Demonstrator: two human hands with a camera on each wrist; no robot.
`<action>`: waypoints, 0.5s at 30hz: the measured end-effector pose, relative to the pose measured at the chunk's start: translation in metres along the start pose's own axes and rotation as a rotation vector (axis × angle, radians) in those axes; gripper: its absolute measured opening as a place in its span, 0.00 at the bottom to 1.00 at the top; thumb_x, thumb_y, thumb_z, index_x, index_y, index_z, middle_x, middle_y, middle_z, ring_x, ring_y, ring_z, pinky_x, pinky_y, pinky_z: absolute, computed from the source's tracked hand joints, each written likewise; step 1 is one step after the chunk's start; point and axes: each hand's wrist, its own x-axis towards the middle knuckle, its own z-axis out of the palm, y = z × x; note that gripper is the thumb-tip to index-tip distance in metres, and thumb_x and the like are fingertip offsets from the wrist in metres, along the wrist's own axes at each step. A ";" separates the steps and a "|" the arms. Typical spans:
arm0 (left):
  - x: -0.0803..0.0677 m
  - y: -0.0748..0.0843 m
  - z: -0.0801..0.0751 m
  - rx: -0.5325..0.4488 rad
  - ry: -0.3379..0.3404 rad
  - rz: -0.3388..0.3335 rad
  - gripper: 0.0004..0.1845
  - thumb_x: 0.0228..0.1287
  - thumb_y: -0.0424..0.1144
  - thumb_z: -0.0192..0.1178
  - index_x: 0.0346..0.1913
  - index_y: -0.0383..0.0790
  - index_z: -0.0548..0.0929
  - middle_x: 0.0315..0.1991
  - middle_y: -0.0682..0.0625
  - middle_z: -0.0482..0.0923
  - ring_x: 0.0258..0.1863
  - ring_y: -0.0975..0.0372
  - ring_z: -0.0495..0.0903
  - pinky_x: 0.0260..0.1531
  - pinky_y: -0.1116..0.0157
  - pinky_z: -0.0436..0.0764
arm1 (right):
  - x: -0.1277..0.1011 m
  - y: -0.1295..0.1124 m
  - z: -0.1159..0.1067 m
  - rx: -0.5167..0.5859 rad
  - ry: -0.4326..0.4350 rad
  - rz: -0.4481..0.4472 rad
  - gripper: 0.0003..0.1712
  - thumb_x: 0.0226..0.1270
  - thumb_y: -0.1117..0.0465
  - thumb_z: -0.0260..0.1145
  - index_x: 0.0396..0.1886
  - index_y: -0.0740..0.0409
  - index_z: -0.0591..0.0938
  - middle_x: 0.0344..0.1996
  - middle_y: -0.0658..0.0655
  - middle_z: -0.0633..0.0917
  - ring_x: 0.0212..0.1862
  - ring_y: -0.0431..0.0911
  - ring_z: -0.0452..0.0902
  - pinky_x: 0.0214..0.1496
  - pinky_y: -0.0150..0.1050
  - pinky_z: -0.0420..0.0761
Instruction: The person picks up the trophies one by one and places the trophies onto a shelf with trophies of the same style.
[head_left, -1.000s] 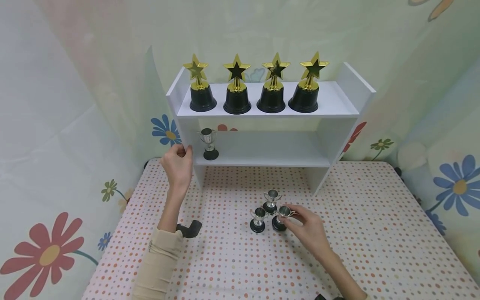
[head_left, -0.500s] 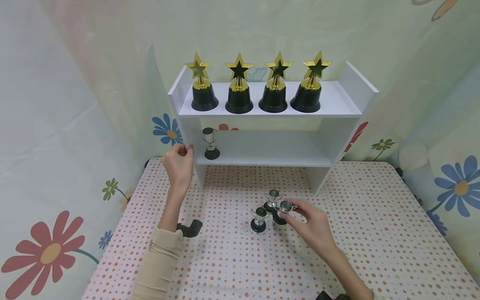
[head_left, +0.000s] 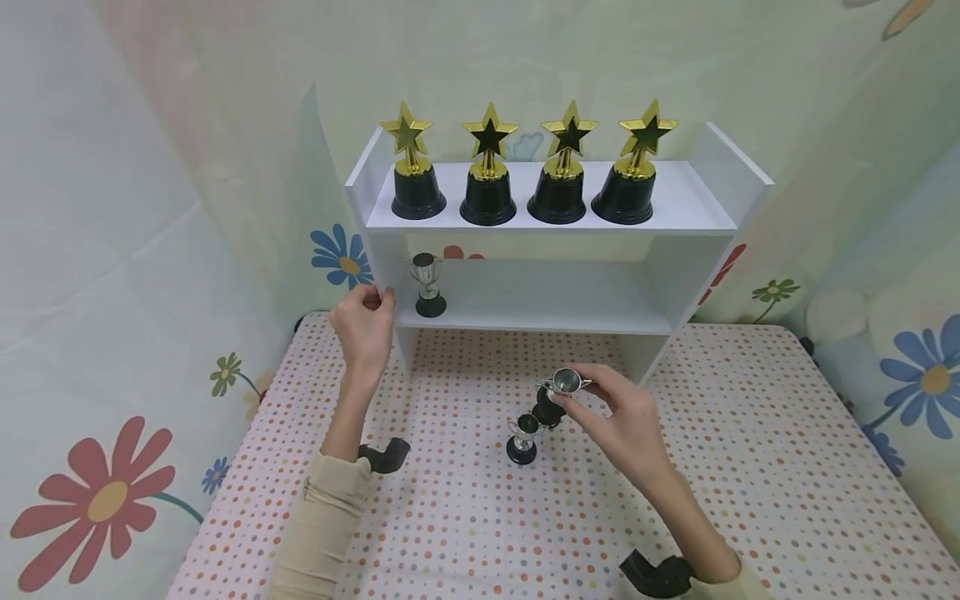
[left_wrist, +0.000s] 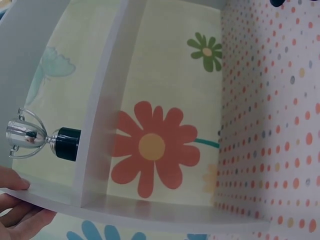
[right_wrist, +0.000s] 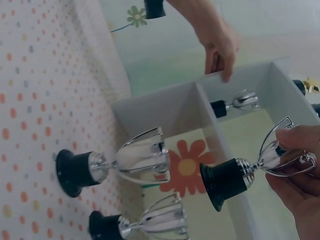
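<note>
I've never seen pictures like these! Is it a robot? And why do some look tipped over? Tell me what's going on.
There's no robot here, just a person's left hand and right hand.

The wide picture comes from a camera worn on the head, looking down. The other two come from cameras worn on the wrists, one each. Those cameras sit at an angle, so things look tipped.

The left hand grips the side of a white shelf. The right hand holds a small silver cup by its top part. On the dotted table stand two more silver cups.

Another silver cup stands on the shelf's middle board, and four gold star trophies stand along the top.
</note>
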 end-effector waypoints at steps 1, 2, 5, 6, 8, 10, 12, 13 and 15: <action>0.000 0.000 0.000 0.000 0.001 0.000 0.10 0.69 0.31 0.65 0.33 0.24 0.86 0.28 0.35 0.86 0.24 0.49 0.84 0.24 0.71 0.72 | 0.004 -0.001 0.001 0.011 0.000 0.000 0.26 0.49 0.79 0.79 0.51 0.66 0.86 0.44 0.58 0.89 0.49 0.30 0.82 0.57 0.24 0.79; 0.001 0.000 0.000 0.000 0.001 0.002 0.10 0.69 0.31 0.65 0.33 0.24 0.86 0.28 0.34 0.86 0.24 0.48 0.84 0.24 0.71 0.73 | 0.007 -0.002 0.001 0.024 0.000 -0.001 0.26 0.49 0.79 0.78 0.51 0.65 0.86 0.44 0.58 0.89 0.49 0.30 0.82 0.57 0.24 0.79; 0.001 0.000 0.000 -0.001 0.005 0.002 0.10 0.69 0.31 0.65 0.34 0.24 0.86 0.29 0.34 0.87 0.25 0.48 0.85 0.25 0.69 0.75 | 0.019 -0.004 0.004 0.048 0.001 -0.017 0.25 0.50 0.79 0.78 0.51 0.66 0.86 0.43 0.58 0.89 0.49 0.31 0.82 0.57 0.25 0.80; 0.001 0.000 0.000 -0.002 0.005 0.003 0.10 0.69 0.31 0.65 0.34 0.24 0.86 0.29 0.34 0.87 0.26 0.48 0.85 0.25 0.68 0.75 | 0.022 -0.005 0.005 0.055 0.003 -0.024 0.25 0.50 0.80 0.77 0.51 0.67 0.86 0.43 0.59 0.89 0.49 0.31 0.82 0.57 0.26 0.80; 0.001 0.000 0.000 -0.004 0.002 0.003 0.09 0.69 0.30 0.65 0.35 0.23 0.86 0.29 0.34 0.87 0.26 0.47 0.86 0.25 0.65 0.77 | 0.030 -0.006 0.008 0.076 0.003 -0.031 0.25 0.50 0.80 0.77 0.51 0.67 0.85 0.43 0.59 0.88 0.49 0.32 0.83 0.56 0.26 0.80; 0.001 0.000 0.000 -0.005 0.002 0.001 0.09 0.69 0.30 0.65 0.35 0.23 0.87 0.30 0.34 0.87 0.26 0.47 0.86 0.26 0.64 0.78 | 0.037 -0.008 0.009 0.090 0.002 -0.028 0.25 0.51 0.80 0.77 0.51 0.67 0.85 0.44 0.60 0.88 0.49 0.32 0.83 0.56 0.27 0.81; 0.001 0.000 0.000 -0.005 -0.001 0.001 0.09 0.68 0.30 0.65 0.36 0.23 0.87 0.30 0.33 0.87 0.26 0.47 0.86 0.26 0.63 0.78 | 0.043 -0.011 0.011 0.104 0.000 -0.011 0.25 0.51 0.80 0.77 0.51 0.67 0.85 0.45 0.60 0.88 0.49 0.31 0.83 0.57 0.27 0.81; 0.001 0.000 0.000 -0.005 -0.001 0.002 0.09 0.68 0.30 0.65 0.36 0.23 0.87 0.30 0.33 0.87 0.26 0.47 0.86 0.26 0.64 0.78 | 0.046 -0.012 0.011 0.109 -0.001 -0.002 0.25 0.51 0.80 0.77 0.52 0.67 0.85 0.45 0.61 0.89 0.49 0.31 0.83 0.57 0.27 0.81; 0.001 0.000 0.000 -0.009 -0.001 0.000 0.09 0.68 0.30 0.65 0.36 0.23 0.87 0.30 0.34 0.87 0.26 0.47 0.87 0.26 0.64 0.78 | 0.053 -0.014 0.013 0.099 -0.005 0.015 0.25 0.51 0.78 0.78 0.52 0.67 0.86 0.44 0.60 0.89 0.48 0.32 0.84 0.56 0.29 0.81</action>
